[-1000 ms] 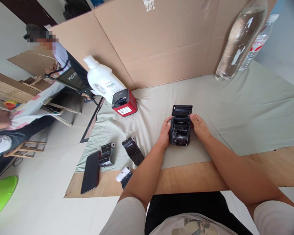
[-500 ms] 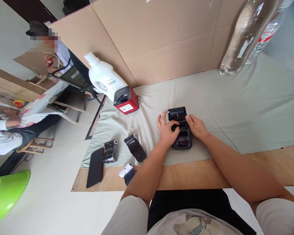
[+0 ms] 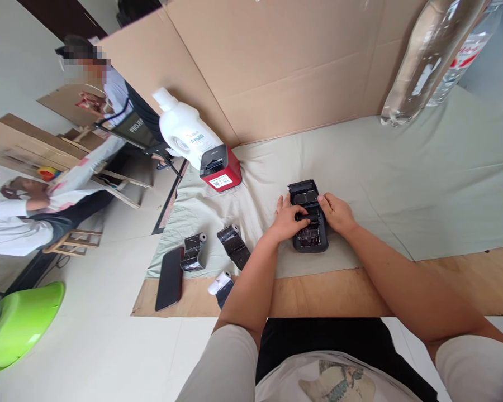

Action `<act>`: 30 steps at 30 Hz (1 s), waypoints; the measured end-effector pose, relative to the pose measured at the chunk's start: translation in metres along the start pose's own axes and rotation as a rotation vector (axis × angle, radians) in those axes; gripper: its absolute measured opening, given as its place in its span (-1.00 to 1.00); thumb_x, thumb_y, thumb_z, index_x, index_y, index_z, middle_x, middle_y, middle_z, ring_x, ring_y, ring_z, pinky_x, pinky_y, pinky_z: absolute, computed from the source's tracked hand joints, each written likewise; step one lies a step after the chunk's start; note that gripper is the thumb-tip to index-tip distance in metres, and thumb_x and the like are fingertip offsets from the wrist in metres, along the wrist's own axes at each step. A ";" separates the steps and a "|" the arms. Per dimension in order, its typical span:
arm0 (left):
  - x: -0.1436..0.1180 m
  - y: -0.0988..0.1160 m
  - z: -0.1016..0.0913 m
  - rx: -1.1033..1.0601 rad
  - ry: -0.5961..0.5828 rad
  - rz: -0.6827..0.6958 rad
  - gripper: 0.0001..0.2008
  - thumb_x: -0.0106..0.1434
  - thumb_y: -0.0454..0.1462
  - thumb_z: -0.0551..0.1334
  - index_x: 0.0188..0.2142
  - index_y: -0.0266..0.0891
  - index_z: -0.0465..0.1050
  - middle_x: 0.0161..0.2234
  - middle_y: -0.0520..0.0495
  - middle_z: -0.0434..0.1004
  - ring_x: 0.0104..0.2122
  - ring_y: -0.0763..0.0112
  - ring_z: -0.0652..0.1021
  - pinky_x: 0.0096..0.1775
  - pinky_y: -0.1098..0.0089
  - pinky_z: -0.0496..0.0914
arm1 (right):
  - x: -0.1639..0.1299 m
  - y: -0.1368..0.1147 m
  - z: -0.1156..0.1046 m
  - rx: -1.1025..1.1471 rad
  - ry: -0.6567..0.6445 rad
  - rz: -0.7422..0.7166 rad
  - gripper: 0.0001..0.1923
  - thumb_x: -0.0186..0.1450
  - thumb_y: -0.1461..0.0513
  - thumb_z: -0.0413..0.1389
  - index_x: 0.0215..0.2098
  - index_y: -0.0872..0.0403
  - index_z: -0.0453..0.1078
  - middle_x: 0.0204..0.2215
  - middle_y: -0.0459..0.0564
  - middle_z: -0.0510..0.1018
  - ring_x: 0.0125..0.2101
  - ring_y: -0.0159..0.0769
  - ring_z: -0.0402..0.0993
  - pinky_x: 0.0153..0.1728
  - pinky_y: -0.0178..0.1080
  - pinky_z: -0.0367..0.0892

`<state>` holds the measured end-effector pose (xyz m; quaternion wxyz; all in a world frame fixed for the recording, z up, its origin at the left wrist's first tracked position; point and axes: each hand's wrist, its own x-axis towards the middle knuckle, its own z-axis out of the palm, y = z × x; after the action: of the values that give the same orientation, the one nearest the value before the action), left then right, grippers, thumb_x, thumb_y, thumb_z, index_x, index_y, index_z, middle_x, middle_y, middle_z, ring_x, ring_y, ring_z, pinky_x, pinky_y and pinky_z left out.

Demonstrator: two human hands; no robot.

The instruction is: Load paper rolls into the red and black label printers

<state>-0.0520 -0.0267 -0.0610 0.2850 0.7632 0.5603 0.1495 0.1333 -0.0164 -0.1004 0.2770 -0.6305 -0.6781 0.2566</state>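
On the cloth in front of me lies a black portable printer, its lid folded back at the far side. My right hand grips its right edge, thumb on top near the hinge. From the left, my left hand reaches over the body. Its thumb and index finger are bent onto a dark cylindrical part inside, while the other fingers rest along the left edge. What the fingertips pinch there is partly hidden. Left of my forearm lie three small black-faced paper rolls, partly unwound: one roll, a second and a third.
A dark phone lies at the table's left corner. Behind it stand a red-and-black box-shaped device and a white jug against a cardboard panel. Clear bottles stand back right. Two people sit at the left; a green basin is on the floor.
The view has shifted slightly, so most things appear a little further right. Both hands stay at the printer, the left fingers moving slightly over its inside.
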 end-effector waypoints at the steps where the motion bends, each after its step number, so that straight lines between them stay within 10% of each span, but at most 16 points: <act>1: 0.000 -0.001 -0.002 0.001 -0.009 0.023 -0.81 0.16 -0.24 0.32 -0.21 -0.19 0.53 0.36 -0.17 0.14 0.43 -0.06 -0.07 0.35 -0.24 -0.18 | 0.000 0.000 0.000 -0.016 -0.004 0.003 -0.38 0.40 -0.23 -0.38 -0.40 -0.02 0.24 -0.49 0.01 0.50 -0.44 -0.19 0.34 -0.43 -0.23 0.11; 15: -0.046 0.021 -0.026 -0.007 0.092 0.013 -0.81 0.31 -0.26 0.22 -0.08 -0.21 0.37 0.48 -0.22 -0.29 0.45 0.02 -0.25 0.38 -0.09 -0.07 | 0.002 0.002 0.000 -0.059 0.024 -0.013 -0.32 0.36 -0.28 -0.41 -0.41 -0.01 0.26 -0.51 0.05 0.47 -0.47 -0.19 0.29 -0.46 -0.22 0.05; 24: -0.160 -0.088 -0.122 0.290 0.158 -0.393 -0.79 0.29 -0.24 0.17 -0.10 -0.21 0.44 0.35 -0.23 0.14 0.39 0.12 0.11 0.35 0.08 0.05 | 0.003 0.003 -0.001 -0.056 0.051 -0.037 -0.38 0.39 -0.23 -0.34 -0.40 -0.01 0.27 -0.52 0.05 0.43 -0.49 -0.20 0.25 -0.46 -0.21 0.03; 30: -0.221 -0.130 -0.130 0.401 0.073 -0.658 -0.81 0.22 -0.25 0.18 -0.19 -0.22 0.48 0.13 -0.23 0.38 0.24 0.04 0.31 0.26 0.07 0.19 | 0.004 0.004 0.000 -0.060 0.062 -0.033 -0.44 0.38 -0.21 -0.31 -0.46 -0.03 0.19 -0.56 0.02 0.35 -0.51 -0.21 0.16 -0.46 -0.19 -0.01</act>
<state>-0.2956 -0.1728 -0.0158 0.1427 0.5776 0.8030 -0.0356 0.1359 -0.0121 -0.1027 0.2829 -0.6348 -0.6871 0.2118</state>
